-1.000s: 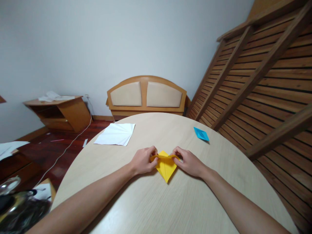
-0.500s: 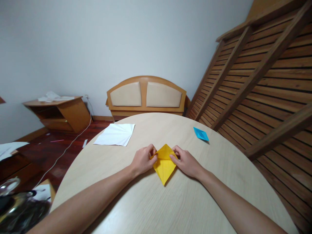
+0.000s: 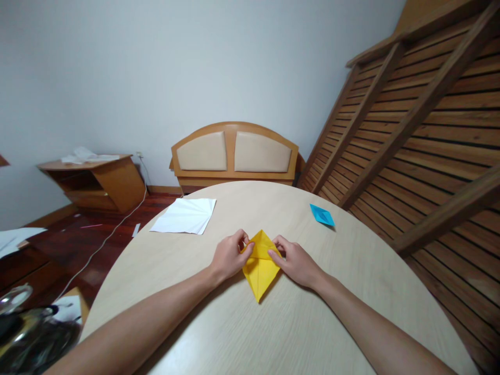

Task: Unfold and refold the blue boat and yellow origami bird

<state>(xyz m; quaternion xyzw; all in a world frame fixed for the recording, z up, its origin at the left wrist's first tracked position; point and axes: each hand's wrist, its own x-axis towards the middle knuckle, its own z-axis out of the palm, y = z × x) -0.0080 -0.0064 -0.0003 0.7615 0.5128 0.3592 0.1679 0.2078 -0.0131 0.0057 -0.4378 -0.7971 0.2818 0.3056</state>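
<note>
Here, in the head view, both hands meet at one yellow paper (image 3: 259, 265) lying near the middle of the round worktop (image 3: 312, 323). The left hand (image 3: 230, 255) pinches the paper's left corner between thumb and fingertips; the right hand (image 3: 295, 260) pinches the right corner the same way, fingers curled. A second ago the top of the sheet was rolled over into a low band stretched between the two hands. Now that flap has opened upward into a flat triangle pointing to the far side, and the sheet reads as a kite, its long tip pointing toward the near edge. The paper has also slid a little to the left, and the hands have drawn closer together. Judging by this, a fold has been undone or reversed, and the crease line between the fingertips is what the hands are working along.

By count: one yellow paper, one small blue folded paper (image 3: 322, 214) far right on the worktop, well apart from the hands, and one creased white sheet (image 3: 185, 215) far left, near the worktop's edge. Two hands, no one else's.
</note>
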